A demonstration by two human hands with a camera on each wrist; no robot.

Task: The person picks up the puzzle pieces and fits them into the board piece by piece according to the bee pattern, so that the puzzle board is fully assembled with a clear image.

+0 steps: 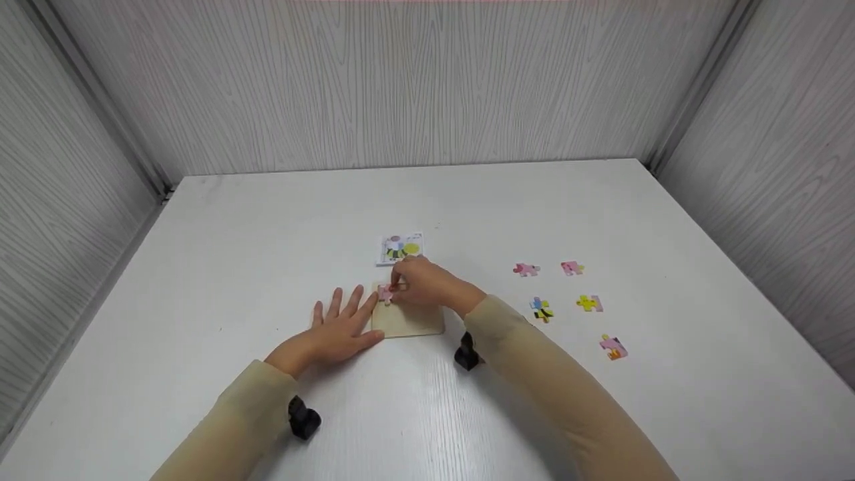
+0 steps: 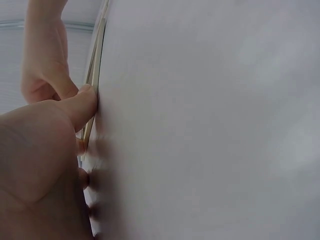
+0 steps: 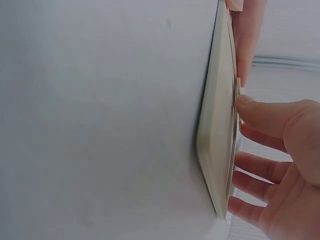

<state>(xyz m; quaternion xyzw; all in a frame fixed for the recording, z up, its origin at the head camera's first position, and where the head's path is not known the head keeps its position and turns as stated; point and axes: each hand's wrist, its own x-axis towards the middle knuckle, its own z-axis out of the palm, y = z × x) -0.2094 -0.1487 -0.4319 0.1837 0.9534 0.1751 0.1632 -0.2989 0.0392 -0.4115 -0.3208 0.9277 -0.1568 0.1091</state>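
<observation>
While the left hand (image 1: 339, 334) lies palm down with its fingers spread wide, the right hand (image 1: 427, 284) does the finer work, its thumb and forefinger drawn together on a pink piece (image 1: 385, 294). That piece is at the upper left corner of the board (image 1: 411, 324), and from the right wrist I see the thumb pressed against a thin edge there, with the forefinger just behind it. Whether the pinch takes in a second piece I cannot tell, since the fingertips cover that spot. The other right fingers curve loosely over the board.

The left hand grips nothing. Its thumb touches the board near the lower left corner, its forefinger reaches the left edge close to the pink piece, and the remaining fingers fan out over the white table (image 1: 220, 267).

Just beyond the board lies a card (image 1: 401, 247) with a striped, bee-like picture, its lower right part behind the right hand. Well off to the right, five loose pieces lie apart from one another: a pink one (image 1: 526, 269) and another pink one (image 1: 572, 268) farthest back, a blue-and-yellow one (image 1: 542, 310) and a yellow one (image 1: 590, 303) nearer, and a pink-and-orange one (image 1: 613, 347) nearest.
</observation>
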